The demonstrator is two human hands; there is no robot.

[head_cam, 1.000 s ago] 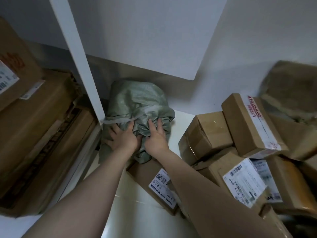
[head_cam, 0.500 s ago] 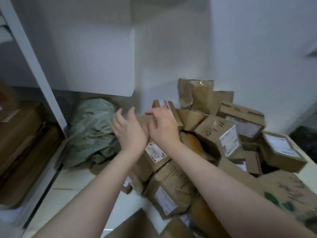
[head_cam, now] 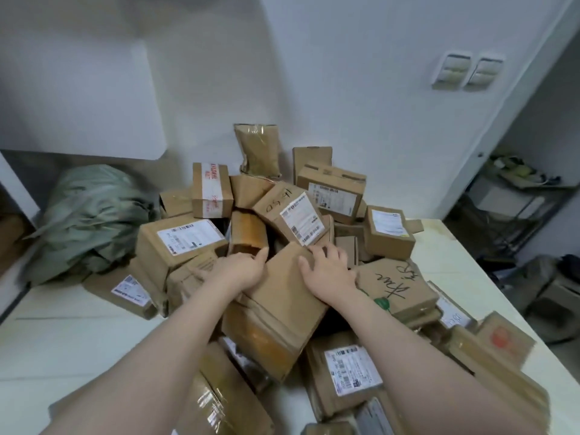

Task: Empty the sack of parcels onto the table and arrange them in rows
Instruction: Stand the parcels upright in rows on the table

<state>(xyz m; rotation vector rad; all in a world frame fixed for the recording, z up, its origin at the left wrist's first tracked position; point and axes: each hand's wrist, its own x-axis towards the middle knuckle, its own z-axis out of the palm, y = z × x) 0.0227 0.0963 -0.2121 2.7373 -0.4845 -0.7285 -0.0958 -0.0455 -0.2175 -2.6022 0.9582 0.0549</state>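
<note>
A white counter (head_cam: 62, 334) set against a pale wall carries a heap of brown cardboard parcels (head_cam: 345, 372), tumbled and unsorted, with a plain brown cardboard box (head_cam: 282, 296) lying tilted at its centre. A person's bare hands are clamped on that box from either side: the left hand (head_cam: 241, 270) takes its left corner, thumb on the top face and fingers out of sight behind the edge, while the right hand (head_cam: 329, 271) lies spread on its right side, fingertips bent over the far edge. Well to the left of the box, the grey-green woven sack (head_cam: 88, 221) sits crumpled at the back of the counter. Just behind the box leans a carton with a white shipping label and handwritten numbers (head_cam: 292, 215); farther behind, a box bound with red-lettered white tape (head_cam: 212, 194) stands upright. To the right of the box, touching it, lies a flat carton with black handwriting (head_cam: 395, 287).
</note>
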